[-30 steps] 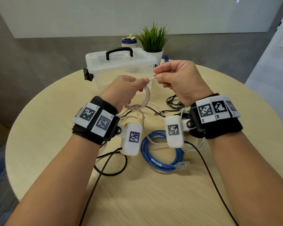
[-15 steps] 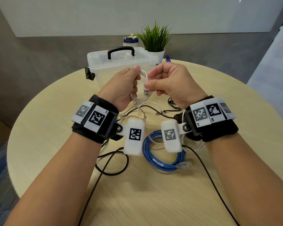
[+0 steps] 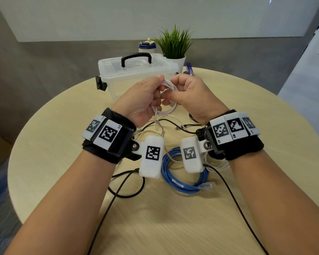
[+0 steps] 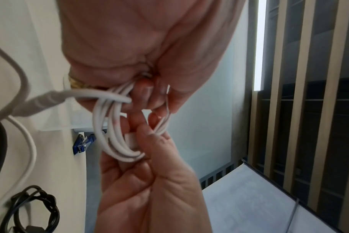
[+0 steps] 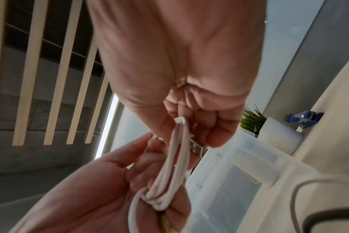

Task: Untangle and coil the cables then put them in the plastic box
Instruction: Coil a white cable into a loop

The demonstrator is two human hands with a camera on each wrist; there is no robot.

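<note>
Both hands hold a small coil of white cable (image 3: 168,100) in the air, just in front of the clear plastic box (image 3: 136,72). My left hand (image 3: 145,96) grips the loops (image 4: 114,134) on one side. My right hand (image 3: 188,94) pinches the coil (image 5: 173,170) and its white plug end (image 5: 179,121) on the other side. The box has a black handle and its lid is on. On the table below lie a coiled blue network cable (image 3: 184,179), loose white cable (image 3: 158,129) and black cables (image 3: 129,186).
A potted green plant (image 3: 174,46) and a white bottle with a blue cap (image 3: 146,46) stand behind the box. A small blue object (image 3: 190,69) lies at the table's far edge. The round wooden table (image 3: 53,144) is bare at left and right.
The right hand drew in from pulling the white cable's end taut and now meets the left hand at the coil. Both hands rose a little toward the box.
</note>
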